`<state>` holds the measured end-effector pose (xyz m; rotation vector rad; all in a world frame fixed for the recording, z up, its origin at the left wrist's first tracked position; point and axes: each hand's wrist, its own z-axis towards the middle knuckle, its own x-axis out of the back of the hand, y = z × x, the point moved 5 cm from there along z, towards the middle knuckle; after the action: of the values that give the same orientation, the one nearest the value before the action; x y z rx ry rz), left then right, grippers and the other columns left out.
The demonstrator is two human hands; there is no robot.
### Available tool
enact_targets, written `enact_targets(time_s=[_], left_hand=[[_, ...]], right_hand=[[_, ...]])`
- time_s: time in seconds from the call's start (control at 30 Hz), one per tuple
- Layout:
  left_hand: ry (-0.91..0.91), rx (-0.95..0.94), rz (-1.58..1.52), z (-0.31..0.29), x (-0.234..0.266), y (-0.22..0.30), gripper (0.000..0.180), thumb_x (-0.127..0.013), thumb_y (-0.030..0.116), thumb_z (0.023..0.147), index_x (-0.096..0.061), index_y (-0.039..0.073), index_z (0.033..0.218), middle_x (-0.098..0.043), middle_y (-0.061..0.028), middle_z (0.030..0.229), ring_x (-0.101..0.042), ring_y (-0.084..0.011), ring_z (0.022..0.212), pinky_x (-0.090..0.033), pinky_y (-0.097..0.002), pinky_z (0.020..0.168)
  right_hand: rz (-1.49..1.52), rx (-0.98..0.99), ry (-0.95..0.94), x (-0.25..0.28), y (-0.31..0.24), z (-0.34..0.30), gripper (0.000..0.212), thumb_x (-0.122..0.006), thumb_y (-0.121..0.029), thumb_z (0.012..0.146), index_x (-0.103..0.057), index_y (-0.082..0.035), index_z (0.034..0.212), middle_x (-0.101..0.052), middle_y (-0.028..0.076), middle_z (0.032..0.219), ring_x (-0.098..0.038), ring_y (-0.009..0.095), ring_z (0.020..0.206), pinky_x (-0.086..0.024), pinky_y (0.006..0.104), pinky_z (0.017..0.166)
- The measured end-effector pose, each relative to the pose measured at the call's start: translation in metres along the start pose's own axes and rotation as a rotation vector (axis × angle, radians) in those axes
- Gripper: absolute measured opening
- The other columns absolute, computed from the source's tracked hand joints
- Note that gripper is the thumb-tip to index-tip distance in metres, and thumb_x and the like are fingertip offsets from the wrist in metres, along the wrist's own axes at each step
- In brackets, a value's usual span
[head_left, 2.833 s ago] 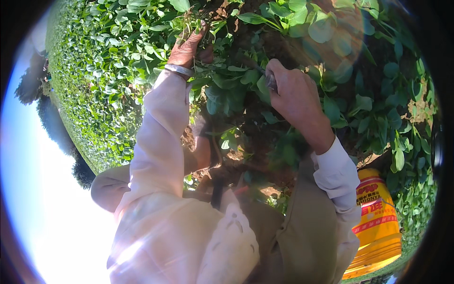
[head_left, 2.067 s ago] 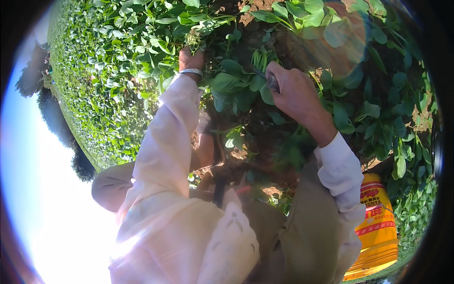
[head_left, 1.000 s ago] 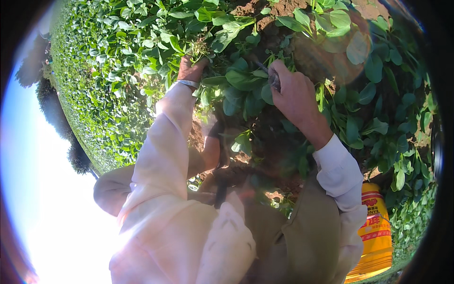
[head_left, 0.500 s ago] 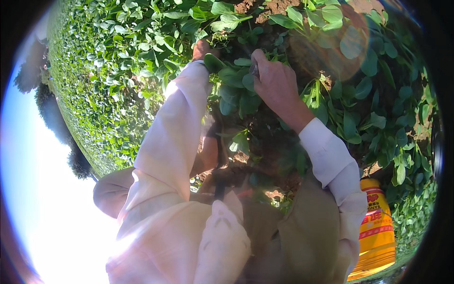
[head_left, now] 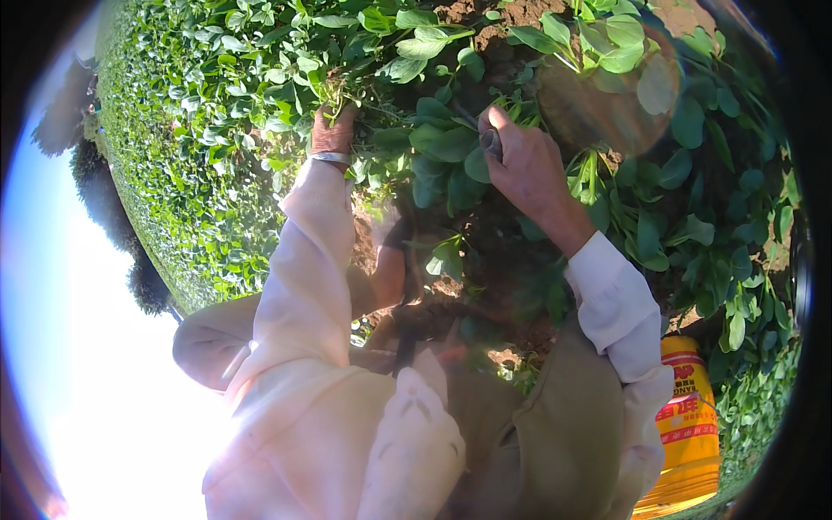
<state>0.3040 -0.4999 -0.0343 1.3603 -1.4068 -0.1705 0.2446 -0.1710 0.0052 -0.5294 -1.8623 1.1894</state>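
My left hand [head_left: 334, 132] is closed at the edge of the dense green plants. A bundle of thin, pale-rooted weeds [head_left: 333, 90] sticks out past its fingers, with stalks trailing to the right. My right hand [head_left: 536, 173] is wrapped round a small hand tool [head_left: 491, 141] with a dark grey end. Its thin, dull front part reaches left among the leaves, and the rest is hidden, so its exact kind is unclear. Between both hands stands a broad-leaved leafy green plant [head_left: 449, 146], rooted in the soil.
A thick stand of low greens [head_left: 199, 139] covers the left. More broad-leaved plants [head_left: 676, 169] grow on the right over brown soil [head_left: 524, 12]. A yellow and red container [head_left: 689, 433] stands at the lower right. My bent knee [head_left: 217, 347] and foot are below my left arm.
My left hand has moved left and slightly down, away from the leafy plant, with the weeds in it. My right hand has shifted a little right and down, still gripping the tool.
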Motion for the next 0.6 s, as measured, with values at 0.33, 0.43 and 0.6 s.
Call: enact_targets(time_s=[0.33,0.43,0.6], left_hand=[[-0.164,-0.573,0.381,-0.015,-0.035,0.065,0.045,-0.064,-0.002,0.066,-0.059,-0.001,0.111,-0.059,-0.0178,0.116,-0.060,-0.0272,0.102,-0.048,-0.0322,0.085],[-0.185,-0.661,0.567,-0.007,-0.055,0.079,0.056,-0.064,0.002,0.063,-0.057,0.007,0.118,-0.051,-0.0194,0.130,-0.050,-0.0369,0.119,-0.044,-0.0409,0.097],[-0.236,-0.279,0.977,0.015,-0.053,0.064,0.047,-0.064,0.013,0.069,-0.060,0.011,0.117,-0.060,-0.0174,0.115,-0.058,-0.0383,0.104,-0.049,-0.0433,0.087]], right_hand=[[0.022,0.034,-0.087,-0.015,-0.008,0.014,0.018,-0.059,-0.006,0.074,-0.050,-0.005,0.089,-0.060,0.016,0.067,-0.060,0.037,0.067,-0.046,0.0459,0.058],[-0.084,0.024,-0.134,-0.019,-0.018,0.019,0.019,-0.061,-0.005,0.073,-0.050,-0.002,0.089,-0.062,0.017,0.070,-0.062,0.038,0.071,-0.048,0.0471,0.061],[-0.027,0.085,-0.122,-0.030,-0.024,0.033,0.022,-0.061,-0.005,0.072,-0.051,-0.002,0.091,-0.063,0.019,0.072,-0.063,0.039,0.072,-0.050,0.0478,0.064]])
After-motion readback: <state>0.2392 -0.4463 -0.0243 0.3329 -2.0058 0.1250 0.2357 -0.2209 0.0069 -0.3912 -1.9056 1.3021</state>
